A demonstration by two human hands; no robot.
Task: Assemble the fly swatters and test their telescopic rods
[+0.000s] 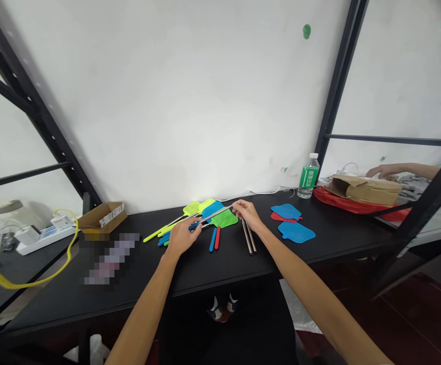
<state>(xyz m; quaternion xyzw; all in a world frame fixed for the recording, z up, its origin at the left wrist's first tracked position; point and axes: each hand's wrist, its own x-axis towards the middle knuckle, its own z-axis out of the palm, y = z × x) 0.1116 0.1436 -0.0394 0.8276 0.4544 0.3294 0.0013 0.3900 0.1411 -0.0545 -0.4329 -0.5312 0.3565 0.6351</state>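
Observation:
My left hand (182,235) is closed round the blue handle (194,226) of a thin metal rod (216,214). At the rod's far end, the fingers of my right hand (247,213) pinch its tip. Behind and under my hands lie several fly swatters, with a yellow-green head (192,208), a blue head (211,209) and a green head (226,218). Between my hands rest a loose blue handle (212,240) and a red handle (217,238). Below my right hand are loose metal rods (247,239).
Loose swatter heads, two blue (297,232) and one red (281,217), lie at right. A water bottle (309,176) stands behind them. At left are a cardboard box (104,218), a power strip (47,238) and a yellow cable (68,258). Another person's hand (385,170) shows beyond the frame.

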